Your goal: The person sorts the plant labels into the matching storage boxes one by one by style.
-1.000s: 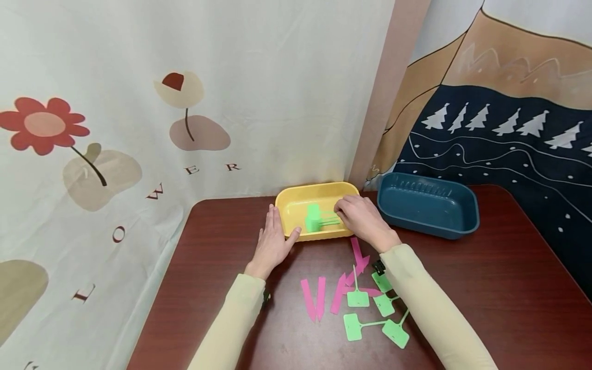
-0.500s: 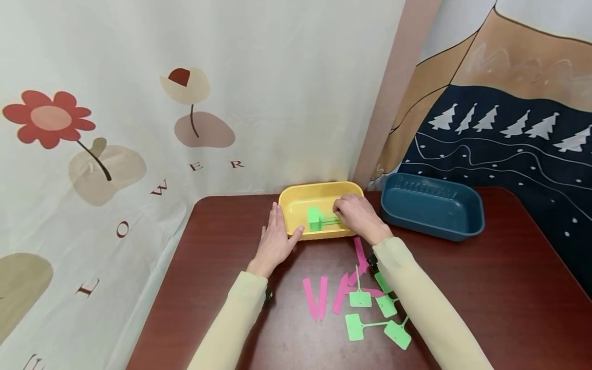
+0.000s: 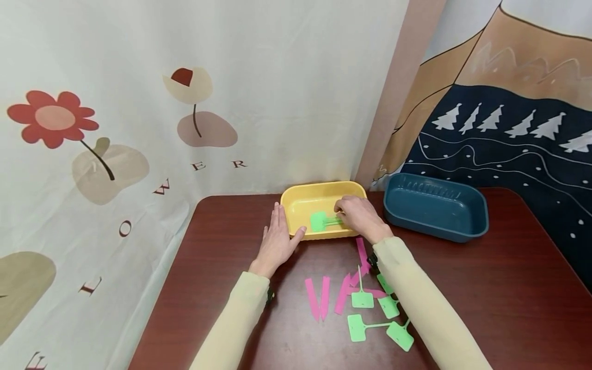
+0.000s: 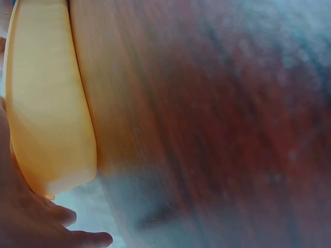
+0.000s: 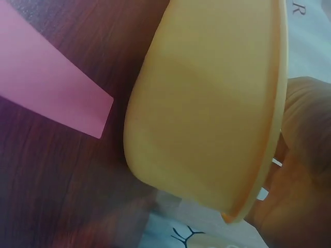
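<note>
My left hand [image 3: 276, 241] rests against the left end of the yellow tray [image 3: 296, 191], its fingers straight along the rim and the thumb at the front corner. Inside the tray, several green plant labels [image 3: 318, 221] lie bunched with their stems pointing right. My right hand [image 3: 362, 216] reaches over the tray's right end and holds those stems with curled fingers; the fingertips are partly hidden. In the right wrist view the yellow wall [image 5: 207, 103] hides the labels, and the right hand [image 5: 302, 170] shows beyond its rim.
Several pink pointed plant labels [image 3: 325, 298] and several green ones [image 3: 363, 299] lie on the brown table [image 3: 222, 257] in front of the tray, some beneath the right forearm. A dark blue tray [image 3: 435, 210] stands to the right. Printed curtains [image 3: 287, 103] hang behind the table.
The heads of the green labels in the yellow tray have tipped from standing up to lying flatter. Both hands keep about the same places, while the head view has shifted slightly.
</note>
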A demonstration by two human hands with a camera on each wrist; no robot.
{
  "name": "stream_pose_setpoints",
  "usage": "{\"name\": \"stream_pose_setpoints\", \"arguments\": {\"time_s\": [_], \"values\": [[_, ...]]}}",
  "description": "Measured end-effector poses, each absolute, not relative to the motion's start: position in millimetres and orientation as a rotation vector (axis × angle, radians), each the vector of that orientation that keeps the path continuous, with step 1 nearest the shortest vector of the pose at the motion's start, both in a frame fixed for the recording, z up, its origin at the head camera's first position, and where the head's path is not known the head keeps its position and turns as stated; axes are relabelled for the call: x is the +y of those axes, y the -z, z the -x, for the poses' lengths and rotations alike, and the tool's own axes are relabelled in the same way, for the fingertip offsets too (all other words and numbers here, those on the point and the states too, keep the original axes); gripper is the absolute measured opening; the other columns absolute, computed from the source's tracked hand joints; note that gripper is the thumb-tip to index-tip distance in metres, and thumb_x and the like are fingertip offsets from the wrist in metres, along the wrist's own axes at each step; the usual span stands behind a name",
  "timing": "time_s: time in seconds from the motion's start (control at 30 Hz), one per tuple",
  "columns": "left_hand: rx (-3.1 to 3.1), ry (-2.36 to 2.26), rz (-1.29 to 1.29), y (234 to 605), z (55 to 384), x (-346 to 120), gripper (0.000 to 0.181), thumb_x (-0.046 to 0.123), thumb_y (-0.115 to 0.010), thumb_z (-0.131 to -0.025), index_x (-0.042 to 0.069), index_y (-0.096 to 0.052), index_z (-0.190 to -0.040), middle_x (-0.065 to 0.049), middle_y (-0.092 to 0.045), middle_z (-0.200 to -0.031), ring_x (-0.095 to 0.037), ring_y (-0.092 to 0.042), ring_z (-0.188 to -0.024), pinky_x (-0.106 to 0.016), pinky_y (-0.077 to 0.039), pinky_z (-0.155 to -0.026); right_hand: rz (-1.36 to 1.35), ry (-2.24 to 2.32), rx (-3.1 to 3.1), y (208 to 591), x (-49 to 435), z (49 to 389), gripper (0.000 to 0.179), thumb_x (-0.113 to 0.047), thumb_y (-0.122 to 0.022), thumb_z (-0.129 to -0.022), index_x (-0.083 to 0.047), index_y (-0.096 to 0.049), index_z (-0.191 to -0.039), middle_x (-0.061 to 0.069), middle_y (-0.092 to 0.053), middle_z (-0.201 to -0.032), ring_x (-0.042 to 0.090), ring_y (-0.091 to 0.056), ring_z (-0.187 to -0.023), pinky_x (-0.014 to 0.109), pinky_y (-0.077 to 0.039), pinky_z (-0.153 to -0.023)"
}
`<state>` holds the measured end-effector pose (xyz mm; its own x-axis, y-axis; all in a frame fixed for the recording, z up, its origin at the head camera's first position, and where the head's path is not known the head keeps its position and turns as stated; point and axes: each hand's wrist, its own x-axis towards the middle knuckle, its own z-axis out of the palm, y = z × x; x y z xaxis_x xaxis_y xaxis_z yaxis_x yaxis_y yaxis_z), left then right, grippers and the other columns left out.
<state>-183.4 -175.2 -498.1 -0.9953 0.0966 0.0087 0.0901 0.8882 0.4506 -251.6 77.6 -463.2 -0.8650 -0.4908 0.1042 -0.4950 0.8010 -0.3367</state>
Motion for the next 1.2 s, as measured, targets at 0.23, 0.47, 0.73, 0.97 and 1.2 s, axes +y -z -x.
{"name": "stream_pose_setpoints", "arguments": {"time_s": [0.23,0.47,0.73,0.97,1.2], "values": [[3.043,-0.738,-0.16,497.6,182.2,-174.0,0.1,0.063,-0.044,-0.103,-0.003,0.0,-0.164,-0.019,0.003,-0.173,-0.033,-0.007,-0.159,-0.066,-0.024,-0.117,-0.763,-0.629,-2.927,449.1,91.3,237.5,0.017,-0.014,-0.073,-0.095,-0.009,-0.078,-0.11,0.008,-0.072,-0.109,0.026,-0.064,-0.098,0.048,-0.051,-0.091],[3.038,-0.759,-0.151,498.7,181.6,-175.0,0.1,0.062,-0.045,-0.103,-0.003,0.0,-0.164,-0.018,0.005,-0.173,-0.034,-0.008,-0.159,-0.067,-0.024,-0.117,-0.726,-0.651,-2.845,433.9,109.3,216.0,0.015,-0.016,-0.073,-0.096,-0.01,-0.079,-0.109,0.008,-0.074,-0.109,0.029,-0.064,-0.102,0.05,-0.049,-0.091],[3.045,-0.764,-0.146,500.0,182.1,-175.0,0.1,0.061,-0.046,-0.103,-0.004,0.0,-0.164,-0.018,0.002,-0.173,-0.034,-0.008,-0.158,-0.067,-0.024,-0.117,-0.675,-0.656,-2.798,428.7,129.7,189.2,0.016,-0.02,-0.076,-0.095,-0.01,-0.079,-0.107,0.007,-0.074,-0.104,0.029,-0.062,-0.101,0.051,-0.047,-0.09],[3.059,-0.77,-0.164,499.9,181.8,-174.3,0.1,0.06,-0.048,-0.103,-0.007,-0.005,-0.163,-0.022,-0.001,-0.172,-0.037,-0.011,-0.158,-0.068,-0.026,-0.115,-0.648,-0.66,-2.782,425.7,149.3,168.8,0.017,-0.022,-0.077,-0.094,-0.012,-0.079,-0.107,0.004,-0.074,-0.101,0.029,-0.062,-0.103,0.052,-0.048,-0.091],[3.046,-0.777,-0.16,495.1,182.4,-172.0,0.1,0.06,-0.047,-0.103,-0.006,-0.002,-0.163,-0.019,0.002,-0.172,-0.036,-0.01,-0.158,-0.067,-0.025,-0.116,-0.622,-0.607,-2.823,429.8,168.2,149.8,0.018,-0.023,-0.078,-0.093,-0.013,-0.079,-0.108,0.004,-0.074,-0.103,0.029,-0.062,-0.105,0.055,-0.048,-0.094]]}}
